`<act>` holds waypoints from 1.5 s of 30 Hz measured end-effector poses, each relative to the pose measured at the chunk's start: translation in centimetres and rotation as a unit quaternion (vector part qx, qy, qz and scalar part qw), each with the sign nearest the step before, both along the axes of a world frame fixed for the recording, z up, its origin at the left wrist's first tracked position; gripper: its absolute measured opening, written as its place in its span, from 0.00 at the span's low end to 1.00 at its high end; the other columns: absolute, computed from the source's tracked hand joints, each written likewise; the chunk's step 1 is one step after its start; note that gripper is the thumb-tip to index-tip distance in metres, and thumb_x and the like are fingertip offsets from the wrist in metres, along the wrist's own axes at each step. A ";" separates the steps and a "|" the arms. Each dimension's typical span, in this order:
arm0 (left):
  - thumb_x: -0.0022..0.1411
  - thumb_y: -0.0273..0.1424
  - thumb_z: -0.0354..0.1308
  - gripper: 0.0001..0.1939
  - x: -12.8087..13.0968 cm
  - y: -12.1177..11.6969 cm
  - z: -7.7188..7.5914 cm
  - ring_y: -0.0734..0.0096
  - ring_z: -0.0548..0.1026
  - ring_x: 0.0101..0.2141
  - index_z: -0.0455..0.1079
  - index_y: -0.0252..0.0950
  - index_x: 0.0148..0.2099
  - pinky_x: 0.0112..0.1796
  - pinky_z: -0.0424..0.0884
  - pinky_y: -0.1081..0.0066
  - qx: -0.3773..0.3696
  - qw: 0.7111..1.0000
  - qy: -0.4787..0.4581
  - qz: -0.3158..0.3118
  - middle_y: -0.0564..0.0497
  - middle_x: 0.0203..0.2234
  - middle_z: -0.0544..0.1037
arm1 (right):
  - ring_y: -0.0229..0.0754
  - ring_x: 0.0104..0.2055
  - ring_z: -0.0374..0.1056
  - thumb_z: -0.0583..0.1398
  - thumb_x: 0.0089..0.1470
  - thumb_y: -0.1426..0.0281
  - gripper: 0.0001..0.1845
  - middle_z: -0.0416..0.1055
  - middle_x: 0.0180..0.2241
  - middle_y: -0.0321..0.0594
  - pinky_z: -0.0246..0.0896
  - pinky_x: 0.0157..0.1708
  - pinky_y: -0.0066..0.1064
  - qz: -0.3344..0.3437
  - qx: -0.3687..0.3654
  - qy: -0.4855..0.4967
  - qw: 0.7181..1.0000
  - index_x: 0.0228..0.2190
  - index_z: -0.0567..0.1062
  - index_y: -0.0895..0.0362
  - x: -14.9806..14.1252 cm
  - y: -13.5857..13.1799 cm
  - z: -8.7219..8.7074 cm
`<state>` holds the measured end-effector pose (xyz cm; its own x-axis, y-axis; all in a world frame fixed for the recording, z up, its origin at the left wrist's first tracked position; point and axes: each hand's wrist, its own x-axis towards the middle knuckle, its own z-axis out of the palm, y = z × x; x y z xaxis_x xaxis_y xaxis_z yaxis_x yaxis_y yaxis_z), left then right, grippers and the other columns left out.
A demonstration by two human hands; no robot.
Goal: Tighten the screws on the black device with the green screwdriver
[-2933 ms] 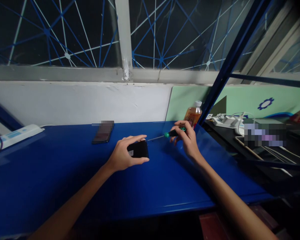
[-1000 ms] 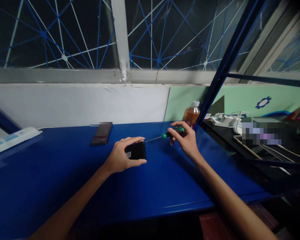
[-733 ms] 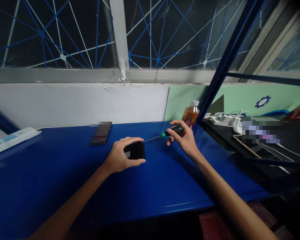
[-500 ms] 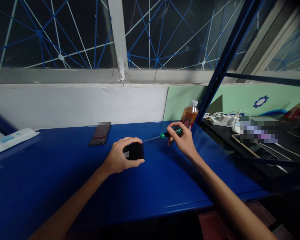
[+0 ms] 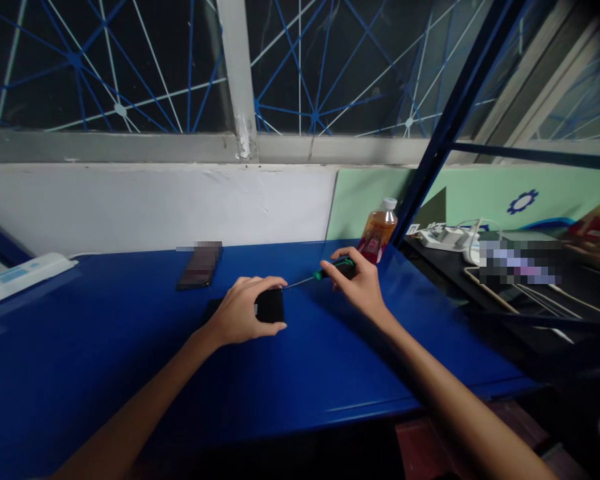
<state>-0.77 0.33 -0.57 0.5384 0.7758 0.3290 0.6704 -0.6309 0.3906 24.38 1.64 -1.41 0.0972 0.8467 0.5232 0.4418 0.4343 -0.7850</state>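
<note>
My left hand (image 5: 240, 313) grips a small black device (image 5: 270, 305) that rests on the blue table (image 5: 130, 360), thumb below it and fingers curled over its top. My right hand (image 5: 355, 283) holds a screwdriver (image 5: 330, 270) with a green and black handle. Its thin metal shaft points left, and the tip meets the upper right corner of the black device.
A dark phone (image 5: 199, 268) lies flat at the back of the table. A white power strip (image 5: 27, 270) sits at the far left. A bottle of amber liquid (image 5: 377, 232) stands by the blue post (image 5: 445, 127). Chargers and cables (image 5: 455, 237) lie on the dark shelf to the right.
Both hands stayed on the device and the screwdriver. My right hand's fingers have shifted along the handle, and hands and device sit slightly left and lower in view.
</note>
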 end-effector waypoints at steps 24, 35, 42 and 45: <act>0.55 0.49 0.61 0.30 -0.3 0.7 -1.3 0.47 0.64 0.57 0.66 0.46 0.58 0.54 0.60 0.47 -0.006 1.000 0.022 -0.008 0.45 0.58 0.68 | 0.34 0.19 0.61 0.62 0.52 0.59 0.13 0.67 0.20 0.32 0.56 0.21 0.25 -0.074 0.046 -0.069 0.994 0.28 0.69 0.55 0.1 -0.1 -0.1; 0.59 0.35 0.62 0.06 0.3 1.5 -2.4 0.58 0.75 0.44 0.77 0.42 0.39 0.45 0.69 0.56 0.033 0.996 -0.077 0.000 0.49 0.41 0.79 | 0.33 0.13 0.61 0.64 0.49 0.60 0.15 0.63 0.14 0.29 0.55 0.14 0.25 0.036 -0.044 0.118 0.991 0.26 0.67 0.56 -0.4 0.0 0.2; 0.59 0.33 0.61 0.05 0.4 1.6 -2.5 0.61 0.75 0.41 0.77 0.40 0.34 0.44 0.70 0.61 0.042 0.992 -0.120 -0.015 0.49 0.35 0.80 | 0.32 0.13 0.61 0.64 0.50 0.61 0.14 0.63 0.15 0.29 0.55 0.15 0.25 0.048 -0.045 0.126 0.990 0.27 0.67 0.56 -0.5 -0.1 0.2; 0.60 0.33 0.61 0.06 0.4 1.5 -2.4 0.61 0.75 0.40 0.77 0.40 0.34 0.45 0.70 0.59 0.041 0.992 -0.122 -0.012 0.49 0.35 0.80 | 0.33 0.13 0.61 0.64 0.50 0.61 0.14 0.63 0.15 0.29 0.55 0.15 0.25 0.048 -0.040 0.128 0.990 0.27 0.67 0.56 -0.5 -0.1 0.3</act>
<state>-0.39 1.83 -2.92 0.4524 0.7288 0.5140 0.5465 -0.6820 0.4860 23.91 1.53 -1.12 0.1348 0.8965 0.4220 0.1838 0.3958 -0.8998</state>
